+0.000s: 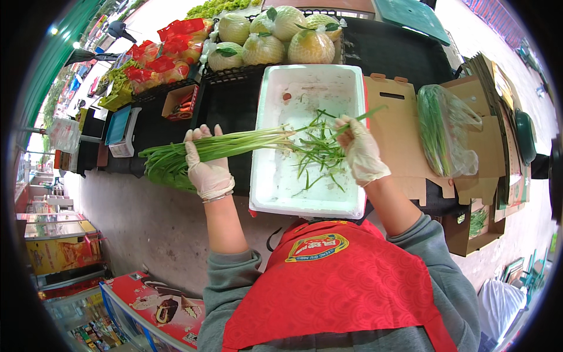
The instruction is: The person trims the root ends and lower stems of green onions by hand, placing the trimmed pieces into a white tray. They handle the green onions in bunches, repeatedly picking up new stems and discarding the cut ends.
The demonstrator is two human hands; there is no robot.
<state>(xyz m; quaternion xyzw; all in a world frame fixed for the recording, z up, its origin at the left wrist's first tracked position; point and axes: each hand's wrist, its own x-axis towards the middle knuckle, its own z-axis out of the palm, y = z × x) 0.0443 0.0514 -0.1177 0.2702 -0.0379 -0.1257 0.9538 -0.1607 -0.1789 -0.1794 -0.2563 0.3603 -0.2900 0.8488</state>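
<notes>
My left hand (pixel 208 169), in a thin pale glove, is closed around a bunch of long green leafy stalks, probably garlic chives (pixel 224 144). Their leaves hang to the left, and their pale ends point right, over a white foam box (pixel 269 185). Over the box's right side, my gloved right hand (pixel 357 149) pinches a green leaf (pixel 371 112) between thumb and fingers. Loose green leaf scraps (pixel 323 152) lie on the box floor beneath and between my hands.
Netted pomelos (pixel 283 26) fill a black crate behind the box. Red-topped fruit bags (pixel 167 57) and a small carton (pixel 181 102) stand left. Flattened cardboard (pixel 393 132) lies right, with a plastic bag of green stalks (pixel 444 132) on it. A printed freezer (pixel 160 308) stands lower left.
</notes>
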